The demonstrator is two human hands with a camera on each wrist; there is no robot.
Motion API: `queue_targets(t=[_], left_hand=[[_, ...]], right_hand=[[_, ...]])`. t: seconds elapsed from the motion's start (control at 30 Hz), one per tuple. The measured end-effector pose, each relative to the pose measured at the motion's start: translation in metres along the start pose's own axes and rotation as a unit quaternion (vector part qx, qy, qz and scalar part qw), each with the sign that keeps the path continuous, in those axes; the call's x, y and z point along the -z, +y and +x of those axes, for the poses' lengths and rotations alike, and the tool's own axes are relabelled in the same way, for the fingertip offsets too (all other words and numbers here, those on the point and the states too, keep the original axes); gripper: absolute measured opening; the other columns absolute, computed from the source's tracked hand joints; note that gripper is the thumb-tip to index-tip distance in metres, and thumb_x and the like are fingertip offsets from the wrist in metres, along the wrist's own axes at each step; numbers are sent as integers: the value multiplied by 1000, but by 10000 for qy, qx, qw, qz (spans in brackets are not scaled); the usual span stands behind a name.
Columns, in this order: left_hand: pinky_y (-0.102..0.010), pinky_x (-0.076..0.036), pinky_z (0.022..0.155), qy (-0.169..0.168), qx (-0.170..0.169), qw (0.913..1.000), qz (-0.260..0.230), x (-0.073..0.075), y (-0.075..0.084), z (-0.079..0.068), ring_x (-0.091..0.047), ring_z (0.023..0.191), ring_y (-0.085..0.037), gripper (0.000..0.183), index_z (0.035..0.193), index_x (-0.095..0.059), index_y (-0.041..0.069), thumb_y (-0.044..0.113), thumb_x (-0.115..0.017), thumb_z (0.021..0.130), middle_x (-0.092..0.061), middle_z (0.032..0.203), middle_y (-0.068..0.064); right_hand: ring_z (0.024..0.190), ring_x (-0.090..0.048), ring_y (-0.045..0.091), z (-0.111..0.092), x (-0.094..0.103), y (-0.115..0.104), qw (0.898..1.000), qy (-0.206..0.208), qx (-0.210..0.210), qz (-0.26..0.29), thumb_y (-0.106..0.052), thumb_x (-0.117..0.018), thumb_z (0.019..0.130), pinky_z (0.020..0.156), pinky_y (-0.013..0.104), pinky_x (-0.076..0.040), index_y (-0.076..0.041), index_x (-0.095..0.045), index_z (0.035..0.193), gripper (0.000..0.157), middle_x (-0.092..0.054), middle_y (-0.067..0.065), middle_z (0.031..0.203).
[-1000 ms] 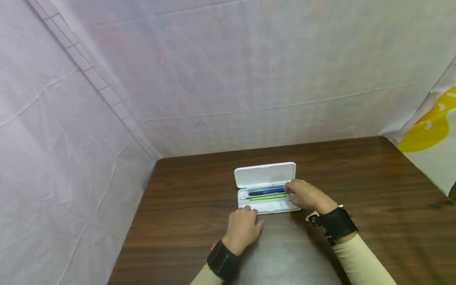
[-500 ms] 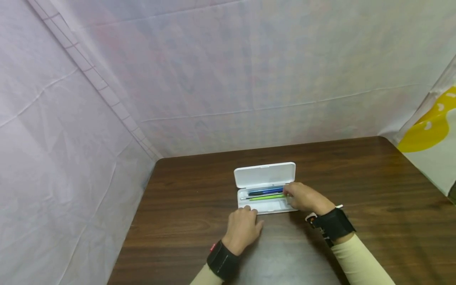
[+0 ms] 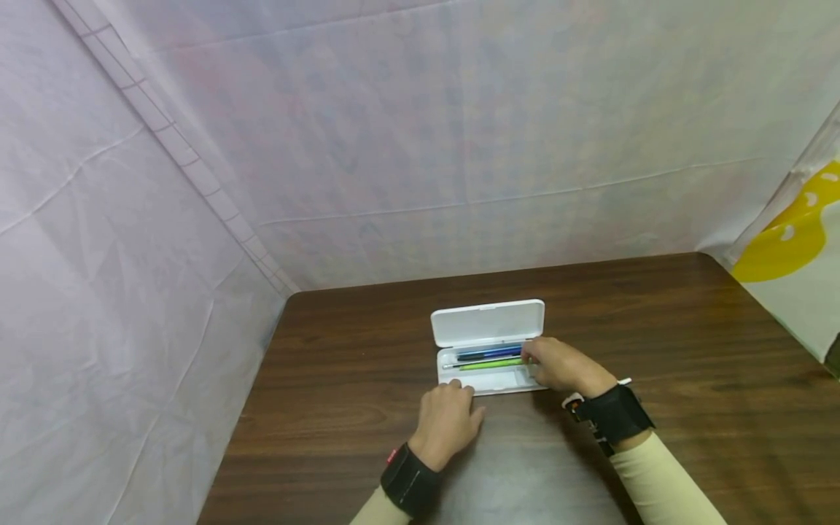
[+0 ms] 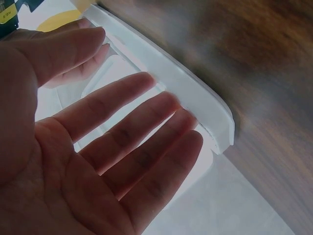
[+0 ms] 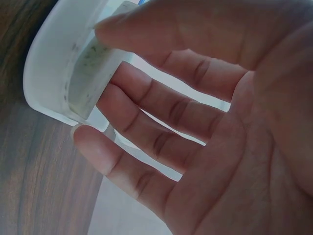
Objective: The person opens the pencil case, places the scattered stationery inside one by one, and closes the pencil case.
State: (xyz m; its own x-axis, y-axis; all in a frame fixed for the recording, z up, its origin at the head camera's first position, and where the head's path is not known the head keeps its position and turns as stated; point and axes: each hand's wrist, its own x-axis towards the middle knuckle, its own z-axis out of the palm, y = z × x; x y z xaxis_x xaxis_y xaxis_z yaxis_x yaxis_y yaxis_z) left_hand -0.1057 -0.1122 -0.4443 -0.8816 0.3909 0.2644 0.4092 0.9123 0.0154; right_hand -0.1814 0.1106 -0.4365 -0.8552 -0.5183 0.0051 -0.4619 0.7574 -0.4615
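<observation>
A white pencil case [image 3: 488,325] stands on the table with its lid raised at the back. Inside it lie blue pens [image 3: 491,353] and a green pen [image 3: 491,363]. My right hand [image 3: 566,366] reaches into the case's right end. In the right wrist view, its thumb and fingers pinch a smudged whitish eraser [image 5: 94,76] inside the case wall. My left hand [image 3: 446,423] rests its fingertips at the case's front left edge, fingers nearly straight and apart in the left wrist view.
The brown wooden table [image 3: 354,343] ends at a white sheet [image 3: 420,146] behind. Another white sheet [image 3: 118,306] hangs along the left. A yellow-patterned white panel [image 3: 787,244] stands off the right edge. Black bands [image 3: 613,415] wrap both wrists.
My right hand has shifted slightly left and lower within the case, then held still. The left hand and the case have stayed in place.
</observation>
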Motion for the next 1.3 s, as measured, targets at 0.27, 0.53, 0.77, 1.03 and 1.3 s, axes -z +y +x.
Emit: queue_targets(t=[0.27, 0.53, 0.77, 1.03, 1.3], left_hand=[[-33, -42, 42, 30, -9, 10000, -17, 1, 0, -1, -57, 55, -20, 32, 71, -69, 9, 41, -70, 77, -60, 65, -4], [-33, -43, 42, 59, 2, 10000, -27, 1, 0, -1, -57, 55, -20, 32, 71, -68, 9, 41, -70, 77, -61, 65, -4], [-33, -42, 42, 25, 16, 10000, -44, 1, 0, 0, -56, 54, -20, 33, 71, -68, 9, 41, -70, 77, -60, 65, -4], [-32, -42, 42, 51, -8, 10000, -66, 2, 2, 0, -55, 54, -20, 33, 70, -68, 9, 41, -70, 77, -60, 64, -4], [-34, -43, 42, 119, -16, 9999, -57, 2, 1, -1, -57, 55, -22, 33, 71, -69, 8, 41, -71, 76, -60, 64, -5]], right_hand=[[67, -50, 17, 0, 1, 1, 9999, -3, 109, -68, 9, -64, 63, 61, 36, -47, -4, -62, 85, 25, -58, 3, 75], [72, -55, 18, -2, 3, 3, 9998, -41, 109, -136, 7, -66, 62, 64, 39, -50, -4, -62, 84, 25, -64, 7, 81], [80, -58, 22, -6, 2, 7, 9996, -15, 190, -212, 6, -65, 66, 69, 41, -51, -3, -62, 87, 23, -65, 11, 89], [78, -53, 21, -21, 9, 14, 9999, -149, -27, -11, 6, -61, 71, 67, 39, -49, -1, -62, 95, 24, -59, 9, 88], [81, -57, 24, -37, 19, 26, 9996, -19, -281, 80, 3, -64, 70, 70, 43, -51, -1, -63, 93, 24, -61, 11, 90]])
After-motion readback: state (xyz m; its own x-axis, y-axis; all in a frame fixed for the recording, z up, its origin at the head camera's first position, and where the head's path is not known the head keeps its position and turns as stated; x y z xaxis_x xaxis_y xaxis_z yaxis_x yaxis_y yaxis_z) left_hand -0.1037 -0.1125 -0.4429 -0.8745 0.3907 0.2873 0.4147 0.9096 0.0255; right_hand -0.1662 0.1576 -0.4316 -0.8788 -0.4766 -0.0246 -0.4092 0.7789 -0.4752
